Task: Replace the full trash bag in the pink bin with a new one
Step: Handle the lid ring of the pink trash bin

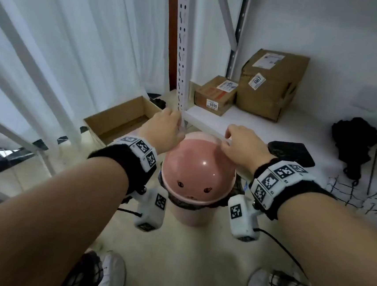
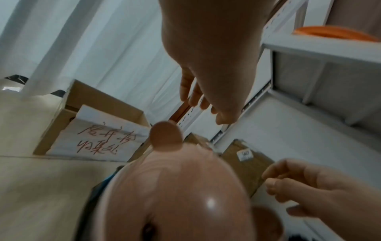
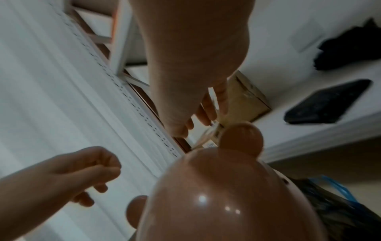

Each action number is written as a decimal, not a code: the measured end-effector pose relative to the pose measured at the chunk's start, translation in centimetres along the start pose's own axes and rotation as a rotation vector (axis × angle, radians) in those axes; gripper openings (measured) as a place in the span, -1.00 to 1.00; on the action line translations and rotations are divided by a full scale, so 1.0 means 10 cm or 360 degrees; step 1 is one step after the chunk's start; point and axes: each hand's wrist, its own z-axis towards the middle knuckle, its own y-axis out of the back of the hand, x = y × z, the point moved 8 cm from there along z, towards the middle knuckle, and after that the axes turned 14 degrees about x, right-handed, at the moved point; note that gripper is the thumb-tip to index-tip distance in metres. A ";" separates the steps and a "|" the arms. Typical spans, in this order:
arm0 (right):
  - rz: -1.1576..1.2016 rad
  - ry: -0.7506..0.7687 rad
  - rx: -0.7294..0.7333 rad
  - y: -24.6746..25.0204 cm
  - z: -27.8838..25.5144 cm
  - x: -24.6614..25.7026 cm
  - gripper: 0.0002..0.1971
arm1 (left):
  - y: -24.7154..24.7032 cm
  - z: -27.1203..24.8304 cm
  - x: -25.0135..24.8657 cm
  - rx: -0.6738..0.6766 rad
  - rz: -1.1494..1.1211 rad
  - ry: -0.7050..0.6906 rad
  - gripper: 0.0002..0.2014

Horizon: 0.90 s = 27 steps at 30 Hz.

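Note:
The pink bin (image 1: 189,216) stands on the floor between my feet, closed by a domed pink lid (image 1: 199,164) with a drawn face and two round ears. A black trash bag (image 1: 236,186) is folded over its rim, and its blue tie (image 3: 338,187) shows in the right wrist view. My left hand (image 1: 163,129) hovers over the lid's left ear (image 2: 164,137), its loosely curled fingers (image 2: 195,97) just above the ear and clear of it. My right hand (image 1: 242,145) hovers the same way over the right ear (image 3: 241,138). Neither hand visibly holds anything.
A white shelf board (image 1: 242,125) just behind the bin carries two taped cardboard boxes (image 1: 269,83), a flat black item (image 1: 292,153) and a black cloth (image 1: 353,140). The shelf's slotted upright (image 1: 182,50) stands by my left hand. An open carton (image 1: 121,118) and white curtains (image 1: 55,37) are at left.

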 end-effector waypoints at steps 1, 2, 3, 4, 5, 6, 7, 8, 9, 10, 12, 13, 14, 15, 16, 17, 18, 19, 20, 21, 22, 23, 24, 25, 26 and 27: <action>0.0000 -0.0009 0.0060 -0.09 0.03 -0.03 -0.72 | -0.08 -0.01 0.04 -0.0011 0.0015 -0.0005 -0.76; 0.0001 -0.0011 0.0112 -0.16 0.08 -0.08 -0.73 | -0.14 0.02 0.07 -0.0032 0.0076 -0.0030 -0.73; 0.0016 -0.0008 0.0167 -0.24 0.10 -0.14 -0.75 | -0.21 0.02 0.07 0.0002 0.0142 -0.0049 -0.71; 0.0045 -0.0011 0.0231 -0.32 0.11 -0.19 -0.77 | -0.30 0.05 0.09 0.0044 0.0200 -0.0072 -0.67; 0.0101 0.0006 0.0264 -0.36 0.14 -0.25 -0.79 | -0.33 0.10 0.12 0.0116 0.0194 -0.0065 -0.66; 0.0158 0.0017 0.0265 -0.38 0.14 -0.30 -0.80 | -0.35 0.15 0.15 0.0179 0.0166 -0.0056 -0.65; 0.0200 0.0021 0.0251 -0.38 0.15 -0.37 -0.81 | -0.38 0.21 0.19 0.0230 0.0108 -0.0038 -0.67; 0.0218 0.0025 0.0223 -0.35 0.14 -0.41 -0.83 | -0.40 0.26 0.25 0.0241 0.0079 -0.0032 -0.71; 0.0227 0.0020 0.0202 -0.35 0.14 -0.46 -0.85 | -0.45 0.28 0.30 0.0293 0.0082 -0.0007 -0.75; 0.0238 0.0018 0.0182 -0.36 0.14 -0.50 -0.88 | -0.50 0.29 0.32 0.0326 0.0109 0.0004 -0.78; 0.0264 0.0039 0.0132 -0.37 0.15 -0.54 -0.91 | -0.55 0.29 0.34 0.0314 0.0128 0.0013 -0.80; 0.0273 0.0043 0.0109 -0.39 0.16 -0.56 -0.89 | -0.57 0.30 0.36 0.0311 0.0124 0.0024 -0.80; 0.0283 0.0041 0.0088 -0.42 0.17 -0.57 -0.88 | -0.59 0.32 0.37 0.0294 0.0110 0.0021 -0.80; 0.0301 0.0037 0.0056 -0.43 0.18 -0.57 -0.89 | -0.58 0.32 0.37 0.0273 0.0083 0.0024 -0.80; 0.0316 0.0033 0.0006 -0.42 0.18 -0.56 -0.91 | -0.56 0.33 0.38 0.0205 0.0047 0.0015 -0.80; 0.0297 0.0013 -0.0083 -0.39 0.18 -0.56 -0.89 | -0.52 0.32 0.40 0.0107 0.0026 0.0040 -0.78; 0.0237 -0.0039 -0.0197 -0.34 0.18 -0.56 -0.84 | -0.45 0.30 0.40 -0.0034 0.0027 0.0055 -0.77; 0.0165 -0.0108 -0.0315 -0.29 0.18 -0.56 -0.78 | -0.40 0.28 0.41 -0.0136 0.0020 0.0063 -0.79; 0.0122 -0.0157 -0.0430 -0.23 0.18 -0.55 -0.76 | -0.38 0.27 0.40 -0.0198 -0.0017 0.0026 -0.82; 0.0135 -0.0166 -0.0489 -0.20 0.20 -0.51 -0.77 | -0.42 0.29 0.41 -0.0117 -0.0104 0.0007 -0.81; 0.0201 -0.0139 -0.0481 -0.21 0.26 -0.47 -0.80 | -0.52 0.32 0.40 0.0044 -0.0210 -0.0010 -0.79; 0.0316 -0.0096 -0.0416 -0.24 0.32 -0.43 -0.81 | -0.62 0.33 0.40 0.0216 -0.0325 -0.0005 -0.76; 0.0449 -0.0053 -0.0311 -0.31 0.38 -0.39 -0.75 | -0.71 0.36 0.43 0.0317 -0.0461 -0.0008 -0.71; 0.0599 -0.0016 -0.0196 -0.37 0.42 -0.35 -0.65 | -0.77 0.35 0.47 0.0406 -0.0608 0.0021 -0.63; 0.0761 0.0006 -0.0084 -0.43 0.44 -0.33 -0.52 | -0.81 0.33 0.50 0.0480 -0.0730 0.0042 -0.51; 0.0918 0.0028 0.0014 -0.48 0.45 -0.31 -0.41 | -0.85 0.30 0.52 0.0573 -0.0798 0.0074 -0.37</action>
